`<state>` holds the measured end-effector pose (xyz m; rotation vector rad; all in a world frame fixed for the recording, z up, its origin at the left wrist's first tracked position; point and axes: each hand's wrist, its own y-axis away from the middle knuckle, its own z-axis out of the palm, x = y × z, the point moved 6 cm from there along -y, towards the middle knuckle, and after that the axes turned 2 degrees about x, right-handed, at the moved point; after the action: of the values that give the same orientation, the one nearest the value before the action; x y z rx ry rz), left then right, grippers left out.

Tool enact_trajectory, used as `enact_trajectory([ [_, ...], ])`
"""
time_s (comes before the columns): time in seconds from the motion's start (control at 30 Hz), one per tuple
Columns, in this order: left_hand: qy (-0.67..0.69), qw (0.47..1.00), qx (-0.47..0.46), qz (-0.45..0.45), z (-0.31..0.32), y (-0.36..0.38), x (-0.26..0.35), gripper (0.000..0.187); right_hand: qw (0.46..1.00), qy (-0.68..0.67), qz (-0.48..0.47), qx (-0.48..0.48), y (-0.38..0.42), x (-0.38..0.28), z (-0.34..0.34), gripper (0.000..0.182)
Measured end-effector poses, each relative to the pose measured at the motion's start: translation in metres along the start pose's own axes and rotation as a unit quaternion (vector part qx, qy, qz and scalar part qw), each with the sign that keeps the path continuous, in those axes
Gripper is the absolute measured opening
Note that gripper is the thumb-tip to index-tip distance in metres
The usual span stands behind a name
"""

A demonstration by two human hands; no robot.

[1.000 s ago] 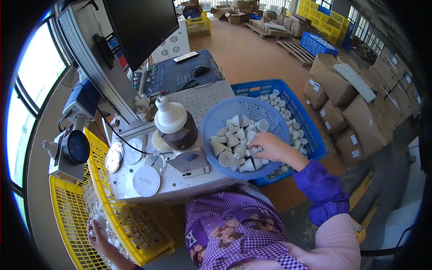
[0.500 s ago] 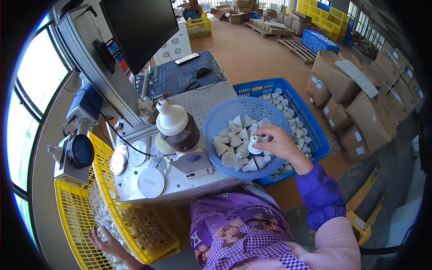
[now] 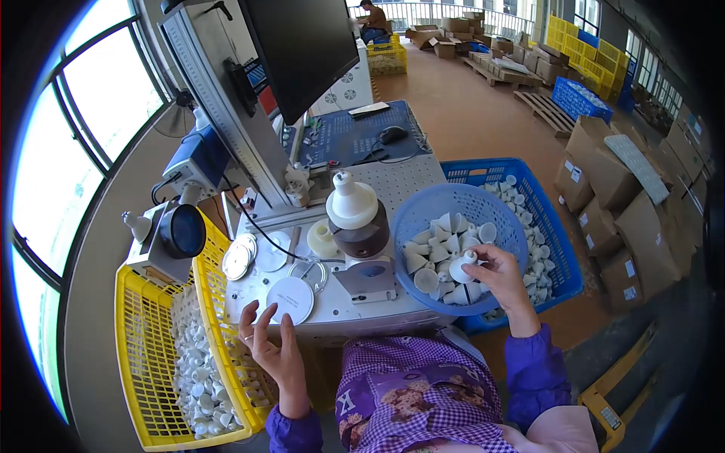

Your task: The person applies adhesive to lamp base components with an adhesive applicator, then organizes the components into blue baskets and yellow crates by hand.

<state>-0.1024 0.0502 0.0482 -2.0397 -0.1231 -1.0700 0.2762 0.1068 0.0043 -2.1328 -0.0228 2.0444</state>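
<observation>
Pinched in my right hand (image 3: pixel 495 273) is a white cone-shaped cup (image 3: pixel 464 266), held over the light-blue round basket (image 3: pixel 408 214) of similar white parts. My left hand (image 3: pixel 276 351) is raised with spread fingers and holds nothing, near the table's front edge, by a flat white disc (image 3: pixel 291 300). A white cone-shaped part (image 3: pixel 352 200) sits upright on the dark round fixture (image 3: pixel 362 235) at the table's middle. Below and left, a yellow crate (image 3: pixel 143 377) holds many small white parts. Behind the round basket, a blue crate (image 3: pixel 563 291) holds more white parts.
A monitor (image 3: pixel 302 53) stands on a metal frame above a blue mat with a mouse (image 3: pixel 393 135). At left is a machine head with a round dark lens (image 3: pixel 183 232). Cardboard boxes (image 3: pixel 596 162) stand at right. A person (image 3: pixel 373 21) sits far back.
My left hand has risen from the yellow crate to the table's front edge, empty. My right hand still holds a white cup over the basket. The view has shifted, moving the scene right.
</observation>
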Motion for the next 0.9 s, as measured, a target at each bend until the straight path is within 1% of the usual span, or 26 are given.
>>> enact_trajectory([
  [0.1, 0.042, 0.998, -0.021, 0.031, 0.02, -0.017, 0.023, 0.025, 1.0, 0.003, 0.003, 0.026, 0.001, 0.005, -0.003, 0.028],
  [0.17, 0.071, 0.995, -0.039, 0.051, 0.035, -0.031, 0.041, 0.028, 1.0, -0.002, 0.002, 0.025, 0.002, 0.005, -0.002, 0.028],
  [0.27, 0.083, 0.99, -0.073, 0.082, 0.061, -0.057, 0.075, 0.031, 0.999, -0.014, 0.004, 0.029, 0.001, 0.001, 0.0, 0.029],
  [0.3, 0.085, 0.99, -0.072, 0.082, 0.069, -0.067, 0.084, 0.031, 0.999, -0.024, 0.006, 0.03, 0.001, 0.0, 0.001, 0.029],
  [0.37, 0.087, 0.985, -0.11, 0.096, 0.087, -0.081, 0.101, 0.035, 0.999, -0.027, -0.001, 0.023, 0.0, -0.007, 0.007, 0.029],
  [0.4, 0.093, 0.984, -0.113, 0.098, 0.092, -0.086, 0.107, 0.035, 0.999, -0.03, -0.008, 0.018, -0.001, -0.013, 0.009, 0.028],
  [0.43, 0.075, 0.985, -0.12, 0.1, 0.098, -0.09, 0.113, 0.038, 0.999, -0.027, -0.009, 0.028, -0.002, -0.018, 0.01, 0.028],
  [0.5, 0.054, 0.984, -0.133, 0.109, 0.11, -0.094, 0.116, 0.043, 1.0, 0.001, -0.027, 0.015, -0.005, -0.031, 0.015, 0.028],
  [0.53, 0.061, 0.982, -0.137, 0.113, 0.113, -0.095, 0.119, 0.043, 0.999, 0.004, -0.028, 0.024, -0.007, -0.037, 0.016, 0.028],
  [0.6, 0.054, 0.983, -0.154, 0.083, 0.118, -0.096, 0.117, 0.044, 0.996, 0.062, -0.07, 0.015, -0.011, -0.054, 0.024, 0.028],
  [0.63, 0.045, 0.984, -0.142, 0.101, 0.118, -0.096, 0.12, 0.041, 0.993, 0.078, -0.088, 0.009, -0.015, -0.061, 0.027, 0.029],
  [0.67, 0.043, 0.984, -0.139, 0.101, 0.119, -0.098, 0.12, 0.041, 0.993, 0.077, -0.089, 0.006, -0.018, -0.064, 0.03, 0.029],
  [0.73, 0.077, 0.982, -0.153, 0.077, 0.121, -0.102, 0.117, 0.036, 0.996, 0.004, -0.091, 0.002, -0.025, -0.073, 0.039, 0.03],
  [0.77, 0.099, 0.981, -0.144, 0.081, 0.12, -0.103, 0.117, 0.029, 0.996, 0.002, -0.093, -0.004, -0.029, -0.08, 0.045, 0.03],
  [0.8, 0.096, 0.982, -0.138, 0.08, 0.116, -0.106, 0.116, 0.029, 0.993, -0.002, -0.121, -0.007, -0.034, -0.092, 0.051, 0.03],
  [0.83, 0.158, 0.975, -0.139, 0.065, 0.11, -0.108, 0.114, 0.027, 0.989, -0.008, -0.148, -0.008, -0.039, -0.103, 0.056, 0.03],
  [0.87, 0.218, 0.964, -0.141, 0.05, 0.105, -0.109, 0.113, 0.025, 0.989, -0.011, -0.148, -0.011, -0.045, -0.111, 0.064, 0.03],
  [0.9, 0.237, 0.963, -0.12, 0.033, 0.096, -0.109, 0.112, 0.023, 0.984, 0.005, -0.18, -0.009, -0.051, -0.122, 0.074, 0.029],
])
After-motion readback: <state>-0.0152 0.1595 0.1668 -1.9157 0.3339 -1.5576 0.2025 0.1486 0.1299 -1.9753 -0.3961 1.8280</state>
